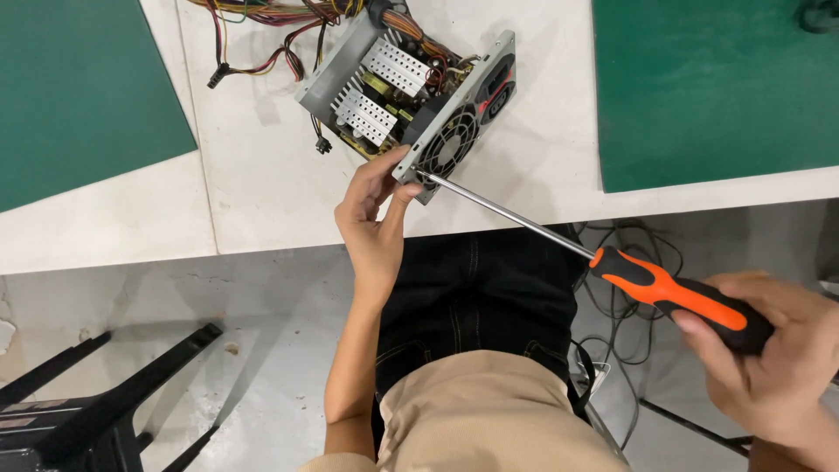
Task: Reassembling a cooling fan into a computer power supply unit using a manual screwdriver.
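Observation:
An opened grey metal power supply [411,87] lies on the white table, showing finned heat sinks, a black fan [447,144] and coloured wires. My left hand [374,218] grips the near corner of its case beside the fan. My right hand [769,354] holds the orange and black handle of a long screwdriver [673,293]. The steel shaft [507,214] runs up and left, and its tip meets the case corner by the fan, just beside my left fingers.
A bundle of coloured cables [262,26] trails from the unit toward the table's far edge. Green mats [79,87] [708,87] lie left and right on the white table [262,192]. A black stool [96,402] stands on the floor at lower left; cables [625,288] hang under the table.

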